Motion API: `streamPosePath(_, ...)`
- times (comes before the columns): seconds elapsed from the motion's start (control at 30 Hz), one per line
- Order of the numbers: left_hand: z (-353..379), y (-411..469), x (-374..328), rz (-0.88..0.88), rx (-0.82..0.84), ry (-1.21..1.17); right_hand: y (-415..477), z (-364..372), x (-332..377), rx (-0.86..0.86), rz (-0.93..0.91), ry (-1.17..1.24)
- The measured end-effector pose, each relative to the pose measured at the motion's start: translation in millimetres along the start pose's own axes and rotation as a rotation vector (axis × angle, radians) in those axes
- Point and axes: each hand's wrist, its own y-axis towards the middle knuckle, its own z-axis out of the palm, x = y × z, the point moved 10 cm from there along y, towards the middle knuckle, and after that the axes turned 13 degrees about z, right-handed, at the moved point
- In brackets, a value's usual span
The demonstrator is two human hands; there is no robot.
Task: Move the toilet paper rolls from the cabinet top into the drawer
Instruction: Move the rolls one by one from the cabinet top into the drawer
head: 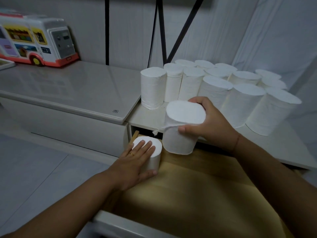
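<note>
Wooden drawer (188, 186), pulled open, smooth pale floor. It holds one plain white cylindrical roll (157, 152), upright in the back left corner. Left hand (137, 160) rests on it, fingers straight and slightly spread across the flat top, thumb against the side.

Right hand (211, 124) grips a second roll (180, 140) near its top, thumb in front and fingers behind, tilted above the drawer, a loose paper tail hanging.

More than a dozen soft-wrapped rolls (243, 100) stand clustered on the matte white cabinet top (147, 115).
</note>
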Motion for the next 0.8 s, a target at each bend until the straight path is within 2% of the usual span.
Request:
streamPosePath(0.3,4.9,-4.4,-12.3,0.006,0.022,-0.011,-50.7,36.5,-83.9,0.107,0.173,-0.070)
streamPosePath(0.63,9.1,-6.8,-12.4,-0.010,0.017,-0.014,-69.1,61.3,-139.3,0.142,0.190,-0.042)
streamPosePath(0.7,7.9,-6.6,-11.0,-0.011,0.003,-0.034,-67.9,64.2,-145.1,0.203,0.254,-0.009)
streamPosePath(0.8,5.2,-8.5,-3.0,-0.032,-0.013,-0.070,-76.2,70.6,-165.6,0.311,0.480,0.127)
